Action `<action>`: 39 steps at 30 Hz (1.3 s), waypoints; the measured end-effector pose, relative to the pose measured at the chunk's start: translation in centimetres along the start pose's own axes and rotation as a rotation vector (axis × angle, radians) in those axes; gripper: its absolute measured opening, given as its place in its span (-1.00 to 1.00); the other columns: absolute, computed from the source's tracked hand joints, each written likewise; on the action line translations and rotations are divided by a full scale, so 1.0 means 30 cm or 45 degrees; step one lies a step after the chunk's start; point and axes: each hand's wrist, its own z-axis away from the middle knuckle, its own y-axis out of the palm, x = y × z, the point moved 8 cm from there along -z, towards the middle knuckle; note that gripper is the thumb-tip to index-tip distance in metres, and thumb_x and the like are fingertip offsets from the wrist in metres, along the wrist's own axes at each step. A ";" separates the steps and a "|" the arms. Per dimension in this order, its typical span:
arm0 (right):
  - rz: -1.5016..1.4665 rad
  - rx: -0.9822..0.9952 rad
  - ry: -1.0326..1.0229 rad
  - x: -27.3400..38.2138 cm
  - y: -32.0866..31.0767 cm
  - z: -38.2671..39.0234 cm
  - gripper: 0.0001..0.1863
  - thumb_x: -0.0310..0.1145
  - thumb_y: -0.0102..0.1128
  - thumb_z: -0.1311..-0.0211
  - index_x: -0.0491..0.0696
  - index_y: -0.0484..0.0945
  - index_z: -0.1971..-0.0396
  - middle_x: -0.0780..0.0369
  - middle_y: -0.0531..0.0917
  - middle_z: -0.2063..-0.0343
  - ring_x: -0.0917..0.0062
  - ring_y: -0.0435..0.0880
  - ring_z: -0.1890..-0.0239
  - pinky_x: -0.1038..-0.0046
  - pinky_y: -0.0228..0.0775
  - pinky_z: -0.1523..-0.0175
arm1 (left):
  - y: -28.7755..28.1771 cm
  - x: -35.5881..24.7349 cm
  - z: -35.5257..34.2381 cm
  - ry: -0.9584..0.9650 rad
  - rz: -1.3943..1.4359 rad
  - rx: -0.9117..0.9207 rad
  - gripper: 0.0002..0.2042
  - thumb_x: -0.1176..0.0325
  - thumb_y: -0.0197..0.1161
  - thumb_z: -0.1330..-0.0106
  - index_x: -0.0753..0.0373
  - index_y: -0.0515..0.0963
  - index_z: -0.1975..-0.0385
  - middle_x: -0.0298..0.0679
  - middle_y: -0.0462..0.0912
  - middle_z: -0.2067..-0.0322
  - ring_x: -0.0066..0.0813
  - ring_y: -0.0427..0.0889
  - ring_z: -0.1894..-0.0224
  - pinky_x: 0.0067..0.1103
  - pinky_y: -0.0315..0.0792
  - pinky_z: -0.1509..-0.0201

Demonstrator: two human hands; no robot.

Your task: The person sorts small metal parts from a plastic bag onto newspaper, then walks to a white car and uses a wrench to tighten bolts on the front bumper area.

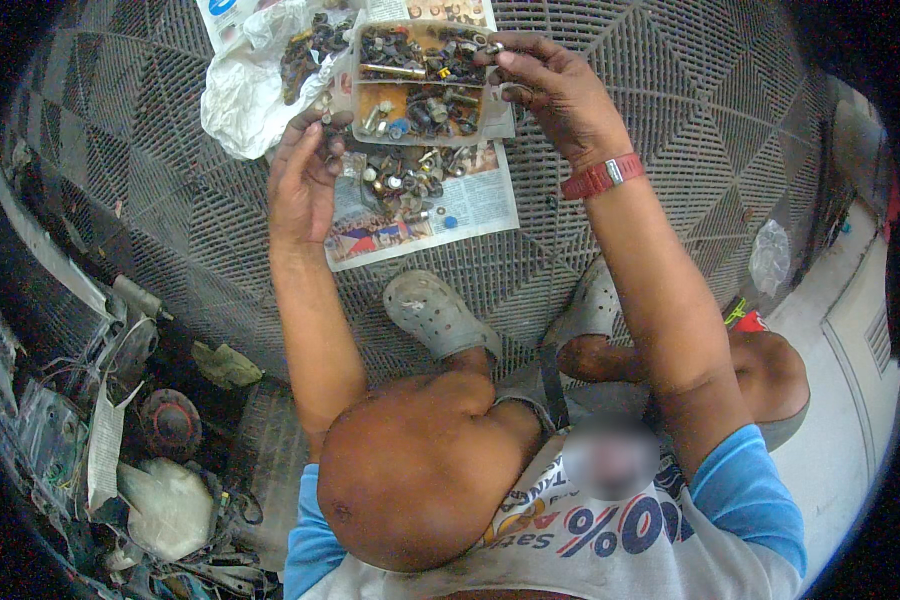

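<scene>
Head view: person squatting on grey plastic grid floor mat (670,150). Clear plastic compartment tray of mixed bolts and nuts (420,85) sits on newspaper sheet (470,205), likely so loose hardware stays off grid holes. Left hand (305,180), grip curled on small loose pieces beside tray. Right hand (550,90) pinches tray's right rim, steadying it. White crumpled plastic bag (240,100) lies left of tray.

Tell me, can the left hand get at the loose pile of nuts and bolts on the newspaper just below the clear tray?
Probably yes. The left hand rests at the pile's left edge, and the loose nuts and bolts lie uncovered on the newspaper. The clear tray sits just beyond them, and the right hand is off at the tray's right side.
</scene>
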 end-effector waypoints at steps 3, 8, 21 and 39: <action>0.035 -0.107 -0.030 -0.004 -0.084 -0.007 -0.67 -0.40 0.35 -0.29 -0.11 0.58 -0.02 0.21 0.74 0.08 0.62 0.68 0.17 0.56 0.53 0.11 | 0.001 -0.005 -0.003 -0.008 0.005 0.001 -0.77 0.39 0.16 -0.46 0.21 0.49 -0.06 -0.12 0.69 0.05 -0.64 0.56 0.24 -0.74 0.41 0.25; 0.139 -0.267 -0.073 0.003 -0.162 0.006 -0.67 -0.43 0.41 -0.23 -0.10 0.60 0.01 0.26 0.73 0.16 0.64 0.67 0.20 0.61 0.49 0.16 | 0.004 -0.006 0.000 -0.007 0.023 0.036 -0.77 0.40 0.16 -0.46 0.22 0.49 -0.06 -0.13 0.68 0.06 -0.63 0.57 0.25 -0.74 0.41 0.26; 0.158 -0.212 -0.108 -0.030 -0.119 0.003 -0.70 -0.34 0.50 -0.16 -0.11 0.69 0.14 0.28 0.75 0.25 0.61 0.69 0.24 0.55 0.52 0.07 | -0.004 -0.003 0.006 -0.015 0.012 -0.003 -0.75 0.39 0.17 -0.45 0.24 0.51 -0.08 -0.26 0.68 0.13 -0.65 0.57 0.24 -0.74 0.40 0.26; 1.251 -0.477 -0.770 0.091 -0.020 0.086 -0.76 -0.31 0.40 -0.16 -0.13 0.68 0.24 0.14 0.66 0.25 0.24 0.65 0.20 0.30 0.50 0.04 | -0.197 -0.015 0.042 0.140 -0.154 -0.352 -0.85 0.26 0.23 -0.46 0.16 0.57 0.11 -0.38 0.67 0.27 -0.69 0.52 0.31 -0.71 0.32 0.28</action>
